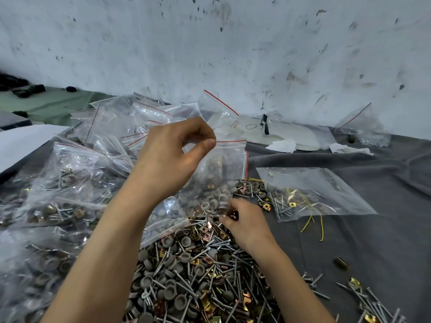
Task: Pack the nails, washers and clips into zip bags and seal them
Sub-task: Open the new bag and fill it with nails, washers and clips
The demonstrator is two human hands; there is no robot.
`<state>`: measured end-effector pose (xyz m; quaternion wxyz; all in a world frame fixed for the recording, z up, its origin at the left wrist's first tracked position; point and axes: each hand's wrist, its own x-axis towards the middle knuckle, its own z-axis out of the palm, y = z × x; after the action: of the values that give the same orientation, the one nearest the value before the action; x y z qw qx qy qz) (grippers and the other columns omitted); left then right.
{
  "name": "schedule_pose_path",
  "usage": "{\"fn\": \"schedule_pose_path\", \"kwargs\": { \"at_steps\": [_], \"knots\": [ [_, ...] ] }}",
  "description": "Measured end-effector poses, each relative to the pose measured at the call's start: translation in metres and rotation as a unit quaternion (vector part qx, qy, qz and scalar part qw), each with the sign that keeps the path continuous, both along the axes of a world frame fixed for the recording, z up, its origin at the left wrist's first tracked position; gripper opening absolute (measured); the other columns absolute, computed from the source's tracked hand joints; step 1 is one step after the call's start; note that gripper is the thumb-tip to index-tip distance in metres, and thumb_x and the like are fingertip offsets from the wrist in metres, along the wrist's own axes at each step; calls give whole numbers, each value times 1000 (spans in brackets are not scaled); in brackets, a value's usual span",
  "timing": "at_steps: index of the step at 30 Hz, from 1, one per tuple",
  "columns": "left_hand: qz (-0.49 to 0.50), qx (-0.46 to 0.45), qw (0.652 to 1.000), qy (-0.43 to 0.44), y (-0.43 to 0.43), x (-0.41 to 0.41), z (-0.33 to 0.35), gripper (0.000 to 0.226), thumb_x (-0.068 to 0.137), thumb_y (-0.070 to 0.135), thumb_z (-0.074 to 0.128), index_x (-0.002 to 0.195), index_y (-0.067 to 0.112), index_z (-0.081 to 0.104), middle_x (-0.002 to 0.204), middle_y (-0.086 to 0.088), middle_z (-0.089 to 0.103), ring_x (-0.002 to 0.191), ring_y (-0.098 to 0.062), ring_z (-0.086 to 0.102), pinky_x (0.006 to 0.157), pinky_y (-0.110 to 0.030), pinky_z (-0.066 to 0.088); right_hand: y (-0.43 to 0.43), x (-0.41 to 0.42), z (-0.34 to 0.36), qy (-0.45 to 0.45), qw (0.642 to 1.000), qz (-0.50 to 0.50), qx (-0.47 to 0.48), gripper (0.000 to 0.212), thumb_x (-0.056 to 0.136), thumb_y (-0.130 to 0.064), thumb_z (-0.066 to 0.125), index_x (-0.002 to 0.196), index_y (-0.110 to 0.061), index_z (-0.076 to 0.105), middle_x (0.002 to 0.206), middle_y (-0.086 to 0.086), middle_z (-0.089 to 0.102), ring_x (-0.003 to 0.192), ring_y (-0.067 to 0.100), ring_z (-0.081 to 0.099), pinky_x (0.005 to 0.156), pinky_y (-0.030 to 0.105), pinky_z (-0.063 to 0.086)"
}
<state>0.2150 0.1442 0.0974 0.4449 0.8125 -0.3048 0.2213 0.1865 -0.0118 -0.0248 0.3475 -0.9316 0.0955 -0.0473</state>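
At a workbench below a scuffed white wall (210,43), a grey cloth (361,241) carries the job. A heap of filled bags (58,183) lies at my left and a loose pile (198,276) of nails, washers and clips runs from the middle toward the near edge.

The zip bag (229,164) I am filling hangs above the far end of that pile, its bottom resting on the parts. A flat bag (321,190) with yellow wire and a few pieces lies just right of it.

My left hand (168,157) pinches the red-striped mouth of the zip bag between thumb and forefinger. My right hand (250,226) is down in the pile, fingers curled round a copper clip (233,215).

The risks, as I judge them: held at one point only, the mouth may sag shut, so a handful could spill past it. Nail points could pierce the thin plastic. A nail lying across the strip would keep the zip from closing.

Hard to make out: whether the mouth is open at all, since clear plastic overlaps clear plastic. My right fingertips are sunk among the parts, so I cannot tell what else they hold. The frame cuts off the near end of the pile.
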Motion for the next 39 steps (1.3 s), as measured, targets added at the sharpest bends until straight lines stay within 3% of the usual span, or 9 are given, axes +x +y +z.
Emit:
{"fn": "schedule_pose_path", "kwargs": {
  "at_steps": [3, 7, 10, 14, 19, 23, 28, 33, 39],
  "knots": [
    [1, 1, 1000, 0, -1, 0, -1, 2, 87, 11, 67, 86, 11, 69, 88, 9, 71, 85, 4, 64, 80, -12, 48, -1, 1, -1, 0, 999, -2, 40, 11, 86, -20, 68, 92, -24, 59, 89, -12, 61, 82, 7, 57, 74, 22, 44],
    [2, 6, 1000, -4, -1, 0, -1, 2, 87, 11, 67, 86, 12, 69, 88, 9, 72, 85, 4, 64, 80, -12, 48, -3, 1, 0, 3, 1000, 21, 9, 13, 86, -26, 68, 83, -28, 55, 76, -18, 49, 71, 0, 48, 62, 15, 36],
    [1, 7, 1000, -4, -2, -1, -1, 2, 87, 11, 67, 85, 12, 69, 88, 9, 71, 85, 3, 64, 81, -14, 49, 2, -1, 1, -4, 1000, 16, -13, 6, 87, -29, 65, 89, -28, 60, 88, -12, 51, 86, 13, 54, 74, 26, 43],
    [0, 7, 1000, -1, -2, -1, 0, 2, 87, 11, 67, 86, 10, 69, 88, 6, 72, 85, 2, 65, 82, -15, 49, 7, -4, 3, -10, 999, 12, -36, 18, 90, -29, 62, 107, -24, 63, 106, -5, 60, 101, 21, 59, 86, 37, 50],
    [3, -11, 1000, 1, -1, -1, 1, 2, 86, 10, 67, 86, 9, 69, 87, 12, 70, 84, 7, 64, 76, -3, 43, 5, -4, 4, -10, 1000, 2, 3, 21, 93, -25, 58, 113, -25, 60, 108, -2, 66, 101, 21, 61, 87, 38, 50],
    [11, -22, 1000, -3, 2, 0, 1, 3, 86, 9, 67, 85, 10, 69, 85, 13, 70, 82, 9, 63, 75, -2, 42, 1, -4, 5, -7, 1000, 4, 29, 3, 95, -23, 55, 95, -25, 53, 95, -5, 61, 80, 10, 57, 70, 27, 46],
    [36, -36, 999, -12, 5, 2, 2, 3, 86, 9, 67, 85, 9, 70, 84, 14, 69, 82, 8, 63, 74, -1, 40, -1, -4, 6, -17, 999, -18, 44, 23, 87, -23, 66, 75, -31, 48, 78, -17, 54, 71, -3, 51, 58, 16, 37],
    [34, -30, 999, -6, 6, 2, 3, 3, 86, 9, 67, 85, 9, 70, 83, 13, 69, 81, 9, 62, 74, -1, 40, 10, -6, 8, 18, 1000, 3, -10, 10, 85, -24, 68, 80, -29, 62, 87, -13, 62, 86, 12, 62, 78, 28, 52],
    [8, -22, 1000, 3, 3, 0, 2, 3, 86, 9, 68, 84, 10, 69, 85, 14, 70, 82, 7, 63, 76, -4, 43, 19, -8, 12, 5, 993, -8, -120, 10, 93, -27, 57, 87, -19, 61, 107, -4, 57, 96, 22, 60, 82, 36, 51]
  ]
}}
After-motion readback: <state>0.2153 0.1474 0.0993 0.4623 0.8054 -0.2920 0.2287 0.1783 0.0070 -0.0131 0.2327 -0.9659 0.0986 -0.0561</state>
